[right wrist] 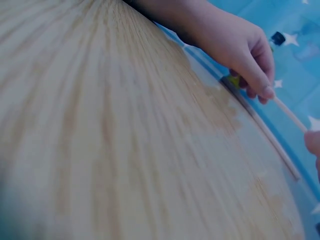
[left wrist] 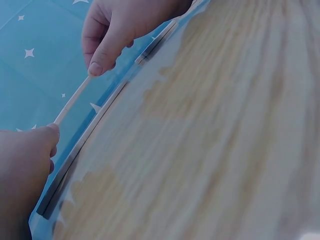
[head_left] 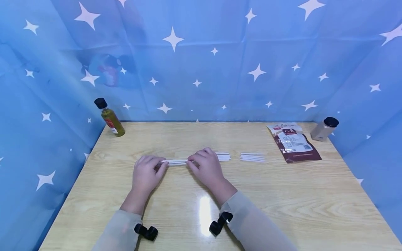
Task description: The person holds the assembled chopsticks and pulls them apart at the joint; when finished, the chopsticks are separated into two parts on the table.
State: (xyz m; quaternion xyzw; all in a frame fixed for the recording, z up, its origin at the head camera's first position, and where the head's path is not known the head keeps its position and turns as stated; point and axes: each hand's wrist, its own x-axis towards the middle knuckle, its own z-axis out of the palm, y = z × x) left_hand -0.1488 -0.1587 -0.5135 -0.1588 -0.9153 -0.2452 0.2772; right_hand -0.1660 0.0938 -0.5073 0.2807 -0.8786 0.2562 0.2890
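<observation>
A thin pale stick (left wrist: 72, 104) is stretched between both hands, raised above the table. My left hand (head_left: 146, 176) pinches its left end between thumb and fingers. On the other end, the thumb and fingertips of my right hand (head_left: 207, 168) pinch it. Beneath it, more sticks (right wrist: 272, 137) lie on the tabletop, partly hidden by the hands in the head view. Just right of my right hand lies a row of white sticks (head_left: 224, 157), with another short row (head_left: 252, 157) beyond it.
A bottle of yellow-green liquid (head_left: 113, 122) with a black cap stands at the table's back left corner. Toward the back right lie a brown and white pouch (head_left: 293, 143) and a black-lidded shaker (head_left: 321, 130). A blue starred cloth (head_left: 201, 97) hangs behind the wooden table (head_left: 298, 202).
</observation>
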